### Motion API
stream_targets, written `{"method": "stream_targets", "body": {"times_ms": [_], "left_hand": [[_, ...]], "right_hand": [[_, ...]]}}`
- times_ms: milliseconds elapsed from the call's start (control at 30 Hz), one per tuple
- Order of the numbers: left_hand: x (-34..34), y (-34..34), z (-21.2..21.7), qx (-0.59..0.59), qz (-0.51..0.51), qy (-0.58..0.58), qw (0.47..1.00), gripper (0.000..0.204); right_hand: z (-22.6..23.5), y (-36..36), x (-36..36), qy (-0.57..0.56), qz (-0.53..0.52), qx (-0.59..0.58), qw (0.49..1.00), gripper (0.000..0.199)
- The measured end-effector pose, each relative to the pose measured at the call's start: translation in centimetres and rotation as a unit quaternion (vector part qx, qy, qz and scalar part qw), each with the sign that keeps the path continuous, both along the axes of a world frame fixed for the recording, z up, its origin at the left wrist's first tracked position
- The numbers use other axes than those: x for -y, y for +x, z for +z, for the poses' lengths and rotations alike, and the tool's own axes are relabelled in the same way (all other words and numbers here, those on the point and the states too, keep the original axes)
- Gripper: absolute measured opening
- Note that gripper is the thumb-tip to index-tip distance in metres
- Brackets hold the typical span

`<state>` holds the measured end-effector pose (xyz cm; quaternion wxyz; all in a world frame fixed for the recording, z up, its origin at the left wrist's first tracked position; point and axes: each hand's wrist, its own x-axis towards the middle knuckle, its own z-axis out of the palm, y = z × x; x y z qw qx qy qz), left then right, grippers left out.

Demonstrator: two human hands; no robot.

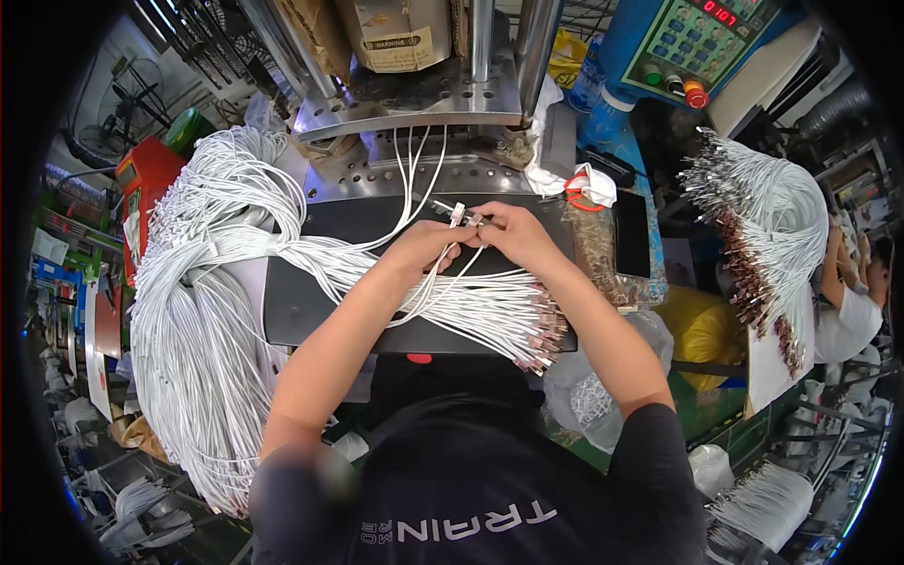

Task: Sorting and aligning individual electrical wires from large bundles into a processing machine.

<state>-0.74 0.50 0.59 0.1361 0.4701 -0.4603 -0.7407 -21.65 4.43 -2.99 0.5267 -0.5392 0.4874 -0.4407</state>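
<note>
My left hand (426, 247) is closed around white cables close to their ends. A small pale connector (459, 214) stands up at its fingertips. My right hand (518, 235) pinches a cable end with a small metallic tip beside it, and the fingertips of both hands nearly meet. Under my hands a thick bundle of white cables (461, 306) lies across the black work surface (299, 306). Its copper-coloured ends (546, 330) fan out on the right. A few white cables (410, 179) run from the machine's metal plate toward my left hand.
Ahead stands a press (405, 118) with metal columns. A blue control box (692, 47) has a red button. At left, a big heap of white cables (202, 348) hangs down near a red device (146, 184). More cables (777, 226) lie at right, near another person's arm (833, 268).
</note>
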Motion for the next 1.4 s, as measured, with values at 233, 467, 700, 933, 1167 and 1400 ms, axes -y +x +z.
{"method": "stream_targets", "body": {"times_ms": [233, 467, 700, 933, 1167, 1400], "left_hand": [[0.1, 0.9, 0.1, -0.018, -0.019, 0.01, 1.0, 0.031], [-1.1, 0.0, 1.0, -0.029, 0.072, 0.012, 0.997, 0.025], [0.2, 1.2, 0.2, -0.018, 0.021, 0.015, 0.999, 0.02], [-0.2, 0.5, 0.5, 0.017, 0.005, 0.003, 1.0, 0.022], [0.4, 2.0, -0.2, -0.003, 0.076, -0.047, 0.996, 0.029], [1.2, 2.7, -0.2, 0.033, 0.019, -0.024, 0.999, 0.035]], "right_hand": [[3.1, -0.3, -0.3, 0.091, -0.011, 0.003, 0.996, 0.035], [2.2, -0.2, -0.5, 0.043, -0.003, -0.045, 0.998, 0.035], [4.1, -1.8, -0.7, 0.124, -0.004, -0.044, 0.991, 0.04], [3.5, -1.7, -0.9, 0.053, 0.037, -0.136, 0.989, 0.04], [3.8, -1.6, -0.9, 0.082, 0.001, -0.114, 0.99, 0.037], [2.4, -2.3, -0.9, 0.049, 0.049, -0.135, 0.989, 0.032]]}}
